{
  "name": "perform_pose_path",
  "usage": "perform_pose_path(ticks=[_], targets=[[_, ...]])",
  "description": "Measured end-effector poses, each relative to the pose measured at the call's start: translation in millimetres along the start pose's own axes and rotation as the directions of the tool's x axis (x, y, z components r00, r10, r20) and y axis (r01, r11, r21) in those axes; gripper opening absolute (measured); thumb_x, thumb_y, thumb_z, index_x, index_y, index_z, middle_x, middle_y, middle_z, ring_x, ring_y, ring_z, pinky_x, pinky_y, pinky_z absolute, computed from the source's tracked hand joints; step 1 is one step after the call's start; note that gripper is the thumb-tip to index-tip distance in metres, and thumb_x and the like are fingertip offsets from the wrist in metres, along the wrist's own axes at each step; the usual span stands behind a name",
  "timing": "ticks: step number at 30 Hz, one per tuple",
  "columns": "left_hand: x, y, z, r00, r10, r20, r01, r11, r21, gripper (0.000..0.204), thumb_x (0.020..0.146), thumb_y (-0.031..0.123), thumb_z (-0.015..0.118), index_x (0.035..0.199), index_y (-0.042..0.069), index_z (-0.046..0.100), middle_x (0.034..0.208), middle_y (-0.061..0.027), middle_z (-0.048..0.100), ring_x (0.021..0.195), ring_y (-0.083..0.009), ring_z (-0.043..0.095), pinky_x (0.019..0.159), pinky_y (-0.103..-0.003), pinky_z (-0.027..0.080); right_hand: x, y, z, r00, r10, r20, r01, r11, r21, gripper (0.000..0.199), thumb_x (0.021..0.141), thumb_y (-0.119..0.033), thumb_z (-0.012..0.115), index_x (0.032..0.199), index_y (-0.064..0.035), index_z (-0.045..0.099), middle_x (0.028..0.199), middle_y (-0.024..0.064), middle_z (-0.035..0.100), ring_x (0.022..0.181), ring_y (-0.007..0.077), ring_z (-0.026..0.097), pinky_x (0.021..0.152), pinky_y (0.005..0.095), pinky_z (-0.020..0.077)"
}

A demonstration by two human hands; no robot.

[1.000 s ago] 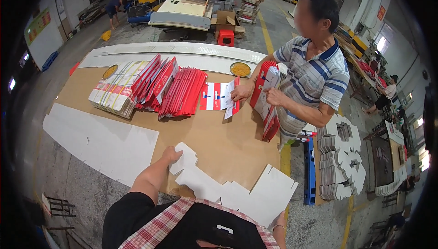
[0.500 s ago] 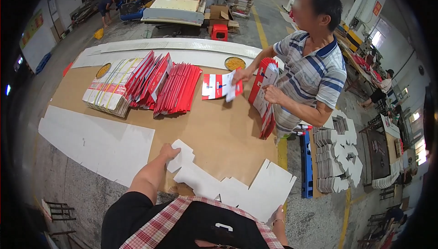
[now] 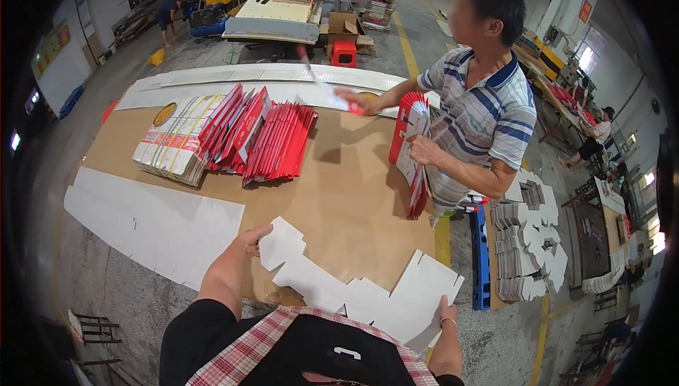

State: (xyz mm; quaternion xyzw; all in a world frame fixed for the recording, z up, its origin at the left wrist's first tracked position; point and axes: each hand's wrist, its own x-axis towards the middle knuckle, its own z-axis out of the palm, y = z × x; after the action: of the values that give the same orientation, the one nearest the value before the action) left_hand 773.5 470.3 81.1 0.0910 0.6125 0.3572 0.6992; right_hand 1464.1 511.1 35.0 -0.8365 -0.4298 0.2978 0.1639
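Observation:
A white die-cut cardboard blank (image 3: 378, 307) with notched edges and tabs spans the space in front of me, over the table's near edge. My left hand (image 3: 256, 237) grips its left end, by a small angled flap, with the fingers partly hidden. At the far right end, my right hand (image 3: 448, 313) holds the blank's edge, the thumb lying on top. Across the table a co-worker's right hand (image 3: 357, 102) swings a red-and-white printed piece, blurred by motion. Their other hand (image 3: 424, 150) steadies a fanned stack of red-and-white folded cartons (image 3: 408, 163).
A brown-topped table (image 3: 346, 209) carries red folded cartons (image 3: 283, 142), a strapped bundle (image 3: 173, 145) and a large white sheet (image 3: 155, 223). White strips (image 3: 283, 75) line its far side. Stacked cardboard blanks (image 3: 520, 244) stand right, beside a blue pallet (image 3: 480, 259).
The co-worker's right hand has lifted the printed piece off the table and moved it left. My right hand has risen slightly along the blank's right edge; my left keeps its hold.

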Motion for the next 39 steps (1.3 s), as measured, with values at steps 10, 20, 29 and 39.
perform_pose_path(ticks=[10,20,29,39], targets=[[24.0,-60.0,6.9,0.958,0.285,-0.030,-0.282,0.915,-0.288,0.044,0.079,0.014,0.069,0.119,0.005,0.053,0.109,-0.0100,0.062,0.097,-0.0243,0.061,0.088,-0.040,0.049,9.9,14.3,4.5,0.956,0.290,0.040,-0.287,0.955,-0.079,0.087,0.069,-0.067,0.059,0.115,0.0065,0.056,0.122,0.0240,0.053,0.114,0.0365,0.051,0.095,0.0403,0.0392],[-5.4,-32.0,46.0,0.834,0.452,-0.317,-0.498,0.863,-0.081,0.043,0.076,0.013,0.071,0.113,0.001,0.055,0.101,-0.0100,0.064,0.088,-0.0204,0.062,0.078,-0.034,0.050,35.3,51.0,41.4,0.971,0.237,0.041,-0.240,0.963,0.125,0.081,0.079,-0.062,0.054,0.121,0.0067,0.050,0.119,0.0207,0.056,0.109,0.0324,0.054,0.092,0.0385,0.0413],[-125.4,-42.1,124.4,0.428,0.756,-0.495,-0.582,0.650,0.489,0.050,0.078,0.027,0.071,0.114,-0.001,0.053,0.101,-0.0125,0.063,0.093,-0.0199,0.059,0.084,-0.032,0.047,34.9,-74.4,69.6,0.992,0.054,0.112,-0.056,0.998,0.007,0.078,0.079,-0.065,0.050,0.102,0.0091,0.061,0.099,0.0263,0.062,0.090,0.0388,0.060,0.079,0.0439,0.0471],[-180.2,-88.6,69.1,0.208,0.655,-0.727,-0.814,0.528,0.243,0.031,0.080,0.019,0.069,0.100,0.001,0.055,0.087,-0.0056,0.062,0.080,-0.0105,0.057,0.071,-0.027,0.047,48.9,-191.8,90.3,0.938,-0.313,-0.151,0.307,0.950,-0.066,0.081,0.080,-0.066,0.046,0.089,0.0122,0.063,0.092,0.0316,0.061,0.086,0.0452,0.058,0.076,0.0476,0.0465]])
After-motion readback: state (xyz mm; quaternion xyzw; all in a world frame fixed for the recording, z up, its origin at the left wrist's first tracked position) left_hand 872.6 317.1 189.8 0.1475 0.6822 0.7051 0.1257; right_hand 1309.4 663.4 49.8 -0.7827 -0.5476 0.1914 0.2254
